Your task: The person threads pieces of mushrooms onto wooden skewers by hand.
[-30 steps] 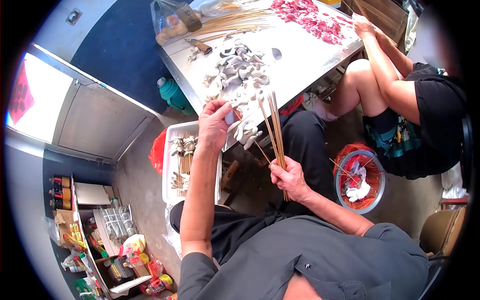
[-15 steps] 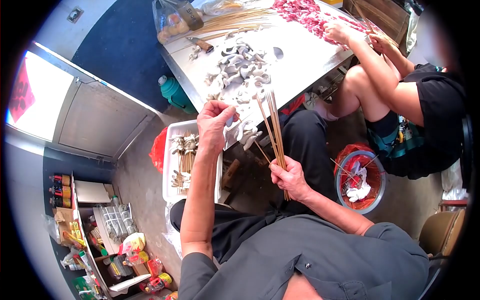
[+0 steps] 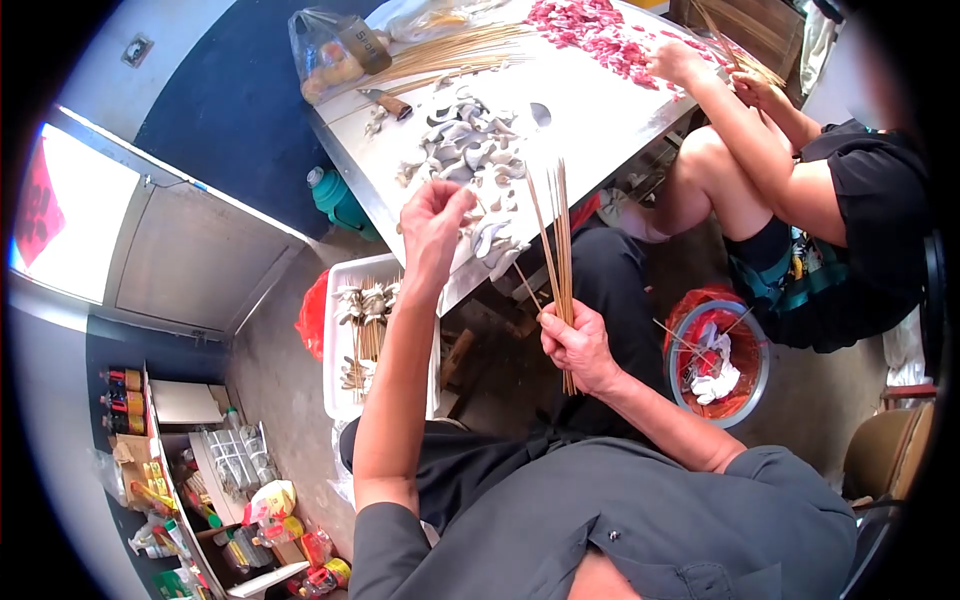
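Note:
My right hand (image 3: 582, 348) is closed around a bundle of thin bamboo skewers (image 3: 562, 250), which stand nearly upright. One separate skewer leans left out of the same grip, with grey-white, folded slices (image 3: 492, 240) threaded near its upper end. My left hand (image 3: 436, 222) is raised by that skewer's tip, its thumb and fingers pinched together; what they hold is hidden. Behind it, a pile of similar grey-white slices (image 3: 470, 140) lies on the metal-edged table (image 3: 590, 130). A white tray (image 3: 333, 375) below my left forearm holds loaded skewers (image 3: 368, 310).
A wooden-handled knife (image 3: 388, 103), loose skewers (image 3: 450, 55) and a plastic bag (image 3: 335, 60) lie on the table. At right, another person's hand (image 3: 680, 65) works by red meat pieces (image 3: 590, 35). A lined bin (image 3: 757, 385) and teal jug (image 3: 340, 203) stand on the floor.
My left hand has moved slightly up, and the grey piece seen at its fingertips is no longer distinguishable. My right hand stays in nearly the same place, still gripping the skewers.

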### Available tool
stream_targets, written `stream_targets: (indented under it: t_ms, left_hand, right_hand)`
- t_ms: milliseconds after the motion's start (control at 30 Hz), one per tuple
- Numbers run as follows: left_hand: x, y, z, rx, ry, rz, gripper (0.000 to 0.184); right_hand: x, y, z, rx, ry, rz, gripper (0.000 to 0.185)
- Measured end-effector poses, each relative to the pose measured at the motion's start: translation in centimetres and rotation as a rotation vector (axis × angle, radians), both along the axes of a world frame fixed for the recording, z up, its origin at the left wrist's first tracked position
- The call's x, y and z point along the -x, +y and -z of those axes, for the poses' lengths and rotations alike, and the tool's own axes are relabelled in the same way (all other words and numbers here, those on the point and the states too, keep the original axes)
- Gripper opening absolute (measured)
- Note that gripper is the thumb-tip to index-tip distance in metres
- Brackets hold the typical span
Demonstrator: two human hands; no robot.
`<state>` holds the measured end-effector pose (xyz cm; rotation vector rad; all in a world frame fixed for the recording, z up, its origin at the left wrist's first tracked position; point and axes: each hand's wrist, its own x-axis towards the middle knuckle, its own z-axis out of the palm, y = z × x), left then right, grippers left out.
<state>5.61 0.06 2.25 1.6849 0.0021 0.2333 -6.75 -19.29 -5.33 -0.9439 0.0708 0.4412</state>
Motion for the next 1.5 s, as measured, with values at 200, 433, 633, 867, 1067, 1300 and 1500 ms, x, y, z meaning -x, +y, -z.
stream_targets:
  t_ms: [200,433,633,867,1067,1300,1500]
  left_hand:
    - [-6.3,-1.3,0.7,-0.607,-0.097,-0.021,0.029]
    - [-7.0,-1.8,1.7,-0.887,-0.37,-0.043,0.015]
    - [-3.3,-0.6,0.1,-0.21,-0.043,0.015,0.011]
    - [0.3,0.3,1.4,0.362,-0.061,0.02,0.017]
    - [1.8,1.0,2.2,0.514,0.03,0.058,0.019]
    - [2.6,1.2,2.2,0.529,0.04,0.081,0.015]
    - [2.5,1.4,2.3,0.429,0.033,0.063,0.015]
  right_hand:
    - [0.8,-0.5,0.6,-0.001,0.013,0.044,0.01]
    - [1.0,-1.5,0.6,0.04,0.012,0.066,0.01]
    - [0.9,-1.0,0.7,0.034,0.005,0.034,0.01]
    - [1.0,-0.6,0.6,0.023,0.003,-0.012,0.01]
    - [1.1,-0.5,0.7,0.016,0.013,-0.044,0.01]
    - [1.0,-0.2,1.1,0.026,0.02,-0.062,0.011]
    - [0.8,-0.2,1.5,0.022,0.024,-0.073,0.011]
